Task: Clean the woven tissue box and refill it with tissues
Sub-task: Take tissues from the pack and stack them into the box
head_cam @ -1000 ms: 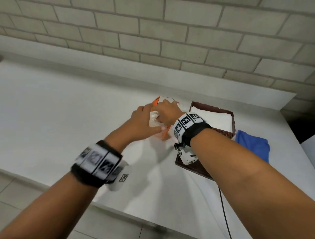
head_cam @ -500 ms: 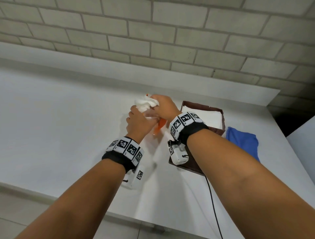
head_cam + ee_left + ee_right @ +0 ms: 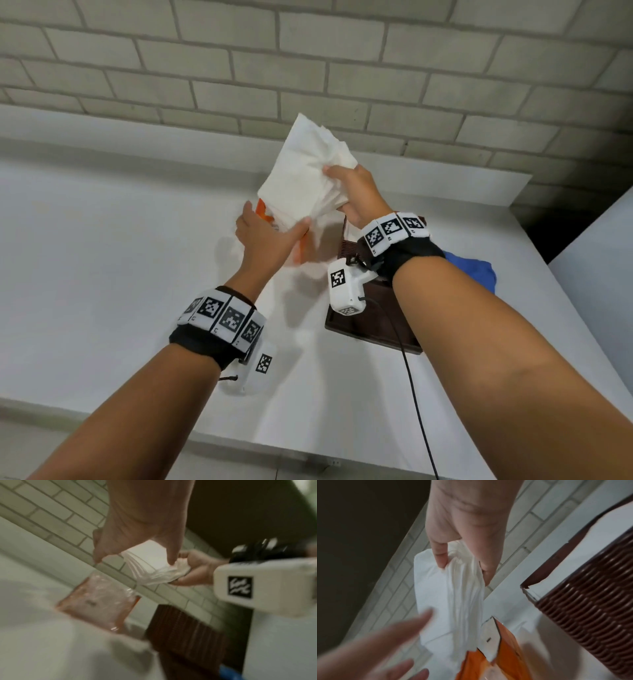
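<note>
My right hand (image 3: 337, 186) grips a stack of white tissues (image 3: 301, 174) by one end and holds it up above the table. In the right wrist view its thumb and fingers (image 3: 464, 566) pinch the bunched top of the tissues (image 3: 436, 601). My left hand (image 3: 275, 219) hovers just below with its fingers spread and straight (image 3: 393, 635), holding nothing. The orange and clear plastic wrapper (image 3: 96, 601) is beneath it near the table. To the right stands the brown woven tissue box (image 3: 346, 246), also in the right wrist view (image 3: 590, 615), with its white lining showing.
A blue cloth (image 3: 479, 274) lies on the white table (image 3: 102, 257) right of the woven box. A black cable (image 3: 411, 394) runs from my right wrist toward the table's front edge. A brick wall (image 3: 205, 68) stands behind the table.
My right hand has pulled the tissue stack up out of the orange wrapper and lifted it. My left hand has opened and the wrapper has dropped below it.
</note>
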